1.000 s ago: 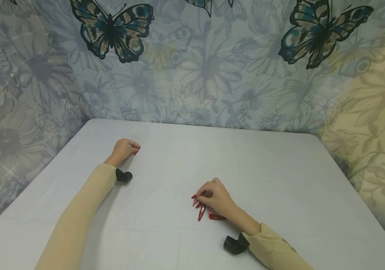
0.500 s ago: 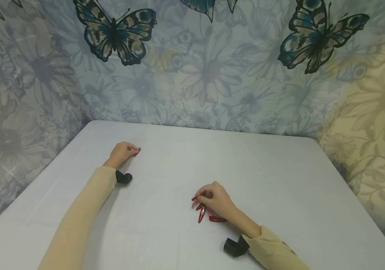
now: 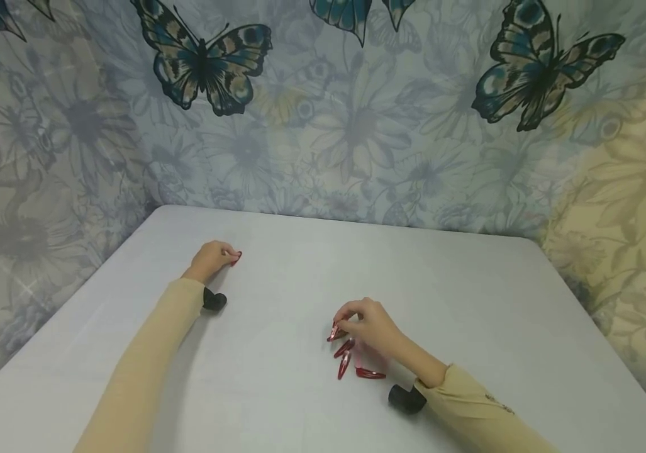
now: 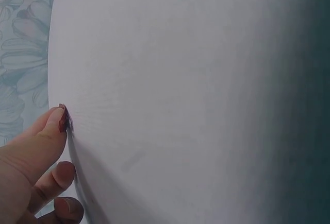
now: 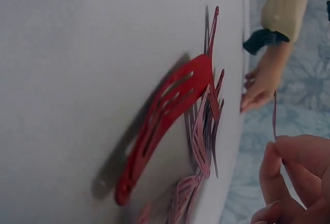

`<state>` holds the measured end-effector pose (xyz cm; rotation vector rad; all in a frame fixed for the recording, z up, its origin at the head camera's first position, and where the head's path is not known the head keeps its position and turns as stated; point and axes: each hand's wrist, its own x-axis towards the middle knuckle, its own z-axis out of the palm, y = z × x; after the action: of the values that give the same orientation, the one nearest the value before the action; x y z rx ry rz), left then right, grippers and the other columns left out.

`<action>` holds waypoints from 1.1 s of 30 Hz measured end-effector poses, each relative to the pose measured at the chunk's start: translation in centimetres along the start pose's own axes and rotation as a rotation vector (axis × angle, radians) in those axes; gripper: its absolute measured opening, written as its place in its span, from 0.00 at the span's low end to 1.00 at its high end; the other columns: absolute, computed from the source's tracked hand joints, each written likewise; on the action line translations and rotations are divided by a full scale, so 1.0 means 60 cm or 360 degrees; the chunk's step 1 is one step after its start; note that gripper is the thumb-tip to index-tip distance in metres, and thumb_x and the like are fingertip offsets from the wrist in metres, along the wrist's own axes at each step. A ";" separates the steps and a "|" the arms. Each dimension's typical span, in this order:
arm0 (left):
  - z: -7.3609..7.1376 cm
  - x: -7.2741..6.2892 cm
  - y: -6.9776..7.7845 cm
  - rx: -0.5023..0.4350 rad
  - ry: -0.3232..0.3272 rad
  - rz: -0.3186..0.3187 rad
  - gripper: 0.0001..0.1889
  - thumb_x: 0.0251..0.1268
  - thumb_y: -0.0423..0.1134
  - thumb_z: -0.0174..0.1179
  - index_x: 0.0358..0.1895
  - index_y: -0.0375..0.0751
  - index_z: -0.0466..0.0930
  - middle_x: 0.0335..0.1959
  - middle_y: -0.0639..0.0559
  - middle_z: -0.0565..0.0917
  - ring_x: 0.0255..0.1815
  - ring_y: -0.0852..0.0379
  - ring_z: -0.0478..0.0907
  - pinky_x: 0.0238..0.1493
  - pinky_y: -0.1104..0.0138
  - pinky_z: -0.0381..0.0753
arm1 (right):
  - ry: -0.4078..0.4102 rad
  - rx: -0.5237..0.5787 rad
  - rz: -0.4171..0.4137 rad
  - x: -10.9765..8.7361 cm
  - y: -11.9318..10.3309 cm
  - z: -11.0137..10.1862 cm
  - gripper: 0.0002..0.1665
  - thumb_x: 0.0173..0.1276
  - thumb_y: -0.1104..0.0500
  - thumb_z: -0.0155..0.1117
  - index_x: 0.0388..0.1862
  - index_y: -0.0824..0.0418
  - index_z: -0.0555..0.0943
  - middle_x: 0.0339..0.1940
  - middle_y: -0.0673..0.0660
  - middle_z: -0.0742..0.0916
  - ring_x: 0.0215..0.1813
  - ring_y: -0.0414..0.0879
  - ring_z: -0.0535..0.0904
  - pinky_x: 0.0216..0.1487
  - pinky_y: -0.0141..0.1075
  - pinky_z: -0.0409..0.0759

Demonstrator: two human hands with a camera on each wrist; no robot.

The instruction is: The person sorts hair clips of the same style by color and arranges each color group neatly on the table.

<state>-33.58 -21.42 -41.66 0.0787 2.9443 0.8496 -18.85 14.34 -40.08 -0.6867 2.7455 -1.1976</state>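
Observation:
Far back on the left of the table, my left hand (image 3: pixel 209 258) pinches a small red snap hair clip (image 4: pixel 63 120) between thumb and forefinger. The other fingers of that hand are bent loosely below it. My right hand (image 3: pixel 376 324) pinches another red snap hair clip (image 3: pixel 333 331), seen edge-on as a thin strip in the right wrist view. Beneath and beside this hand lies a loose group of clips: a red hair clip (image 5: pixel 165 116) close to the camera, pink hair clips (image 5: pixel 201 126) and more red ones (image 3: pixel 344 365). The hand partly hides the pink clips in the head view.
A white-covered table (image 3: pixel 277 289) spreads under both hands. Patterned butterfly-and-flower wallpaper (image 3: pixel 351 126) rises behind its back edge and along the sides. Dark camera mounts (image 3: pixel 407 399) stick out from both sleeves.
My right hand has lifted a red hair clip from the group, and it now tilts at the fingertips. My left hand still pinches its clip in nearly the same place. The head view has shifted slightly.

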 end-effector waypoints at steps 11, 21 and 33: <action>-0.001 -0.003 -0.001 0.0025 0.0002 0.0001 0.13 0.68 0.41 0.60 0.44 0.33 0.84 0.36 0.40 0.81 0.37 0.48 0.72 0.44 0.58 0.72 | -0.0175 0.0084 0.0078 0.047 -0.005 -0.007 0.03 0.63 0.67 0.64 0.34 0.63 0.84 0.31 0.56 0.85 0.34 0.40 0.71 0.36 0.30 0.70; -0.001 -0.006 0.002 -0.0009 -0.0009 0.0002 0.12 0.68 0.41 0.60 0.41 0.33 0.84 0.40 0.38 0.83 0.45 0.42 0.76 0.50 0.52 0.74 | -0.0153 0.0025 0.0101 0.103 -0.039 -0.011 0.04 0.63 0.69 0.65 0.36 0.68 0.84 0.32 0.61 0.87 0.31 0.39 0.70 0.32 0.29 0.69; 0.000 -0.003 0.006 0.0019 -0.0017 -0.0006 0.11 0.69 0.40 0.60 0.39 0.35 0.84 0.48 0.35 0.82 0.48 0.42 0.76 0.50 0.52 0.74 | -0.0051 0.0041 0.0142 0.188 -0.063 0.005 0.06 0.64 0.68 0.65 0.38 0.68 0.85 0.34 0.62 0.87 0.33 0.41 0.75 0.32 0.27 0.69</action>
<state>-33.38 -21.14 -41.46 0.0778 2.9389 0.8287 -27.49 7.10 -36.30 -0.5691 2.6989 -1.1903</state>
